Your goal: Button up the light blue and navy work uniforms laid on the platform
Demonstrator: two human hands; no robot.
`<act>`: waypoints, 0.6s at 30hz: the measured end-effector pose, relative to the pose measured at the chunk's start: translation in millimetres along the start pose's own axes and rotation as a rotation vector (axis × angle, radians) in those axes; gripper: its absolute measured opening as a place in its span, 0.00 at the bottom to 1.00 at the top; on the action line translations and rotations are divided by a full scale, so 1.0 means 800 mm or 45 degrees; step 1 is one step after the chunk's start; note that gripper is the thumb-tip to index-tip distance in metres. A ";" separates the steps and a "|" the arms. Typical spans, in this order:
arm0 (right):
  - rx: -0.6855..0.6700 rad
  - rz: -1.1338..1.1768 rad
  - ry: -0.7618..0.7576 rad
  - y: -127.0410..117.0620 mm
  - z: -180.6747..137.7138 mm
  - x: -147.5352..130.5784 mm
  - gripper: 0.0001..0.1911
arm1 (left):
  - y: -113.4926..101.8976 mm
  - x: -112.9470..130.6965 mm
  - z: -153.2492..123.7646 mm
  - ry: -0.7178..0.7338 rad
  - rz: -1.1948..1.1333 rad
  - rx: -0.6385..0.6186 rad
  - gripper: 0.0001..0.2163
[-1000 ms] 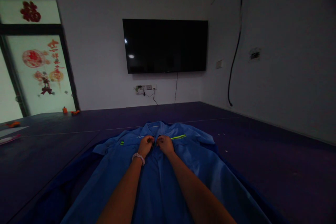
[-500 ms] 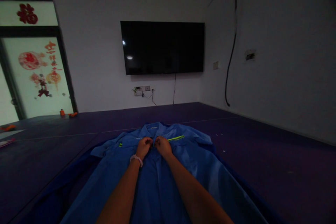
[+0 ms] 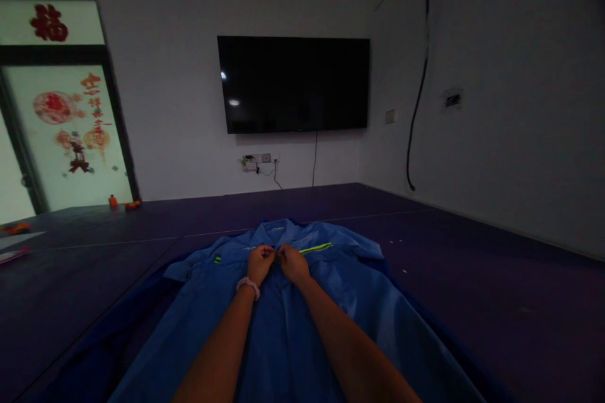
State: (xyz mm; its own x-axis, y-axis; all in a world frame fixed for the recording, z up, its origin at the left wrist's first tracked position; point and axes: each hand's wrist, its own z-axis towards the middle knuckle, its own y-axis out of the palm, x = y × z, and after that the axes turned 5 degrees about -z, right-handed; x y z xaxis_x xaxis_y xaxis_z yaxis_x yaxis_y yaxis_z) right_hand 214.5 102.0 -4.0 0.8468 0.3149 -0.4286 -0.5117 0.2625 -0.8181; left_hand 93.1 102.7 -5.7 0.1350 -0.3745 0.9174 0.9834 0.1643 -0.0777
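Observation:
A blue work jacket (image 3: 363, 302) with bright yellow-green chest stripes lies spread out, its collar away from me. My left hand (image 3: 260, 264), a pale scrunchie (image 3: 249, 288) round its wrist, pinches the front edge of the jacket just below the collar. Beside it my right hand (image 3: 293, 263) pinches the opposite front edge. The fingertips of both hands almost meet at the front opening. Whatever small fastening lies between them is hidden by the fingers.
The jacket rests on a dark purple mat (image 3: 472, 277) with thin seams. Small white scraps (image 3: 404, 271) lie to the right. Orange objects (image 3: 132, 204) sit by the glass door (image 3: 70, 132) at left. A television (image 3: 295, 85) hangs on the far wall; a black cable (image 3: 418, 101) dangles at right.
Both hands stay at the jacket's front opening. The fingers have shifted only slightly, and the left wrist has moved a little to the right.

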 end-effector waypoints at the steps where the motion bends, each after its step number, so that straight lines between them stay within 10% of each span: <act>1: -0.002 -0.001 -0.004 0.000 0.000 0.000 0.09 | 0.000 -0.001 0.000 -0.006 -0.005 0.010 0.05; 18: -0.006 0.090 -0.035 0.004 0.005 0.006 0.08 | 0.000 -0.001 -0.001 -0.144 -0.097 0.066 0.10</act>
State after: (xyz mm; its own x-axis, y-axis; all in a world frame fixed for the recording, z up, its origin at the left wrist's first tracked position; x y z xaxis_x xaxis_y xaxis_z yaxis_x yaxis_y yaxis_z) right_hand 216.6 107.8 -7.2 0.8043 0.3572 -0.4749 -0.5694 0.2343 -0.7880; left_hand 93.1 102.1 -7.0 0.0425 -0.2831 0.9582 0.9822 0.1875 0.0118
